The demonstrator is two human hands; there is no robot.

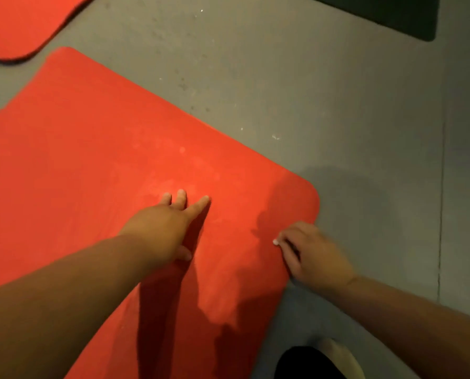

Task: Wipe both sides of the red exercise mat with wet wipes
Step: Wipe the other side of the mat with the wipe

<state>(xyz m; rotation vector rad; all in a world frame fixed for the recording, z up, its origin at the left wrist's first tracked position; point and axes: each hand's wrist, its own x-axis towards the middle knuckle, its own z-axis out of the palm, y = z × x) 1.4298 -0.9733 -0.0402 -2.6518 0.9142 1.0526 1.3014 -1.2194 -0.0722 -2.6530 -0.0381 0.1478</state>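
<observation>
My left grip [171,222] lies flat on the red exercise mat [91,160], fingers straight and holding nothing. The mat is spread across the grey floor [337,105]. My right grip [307,253] sits curled at the mat's right edge, near its corner. Whether it pinches that edge, I cannot tell. A second red mat [15,26] lies far left, and a dark mat [392,15] far right.
</observation>
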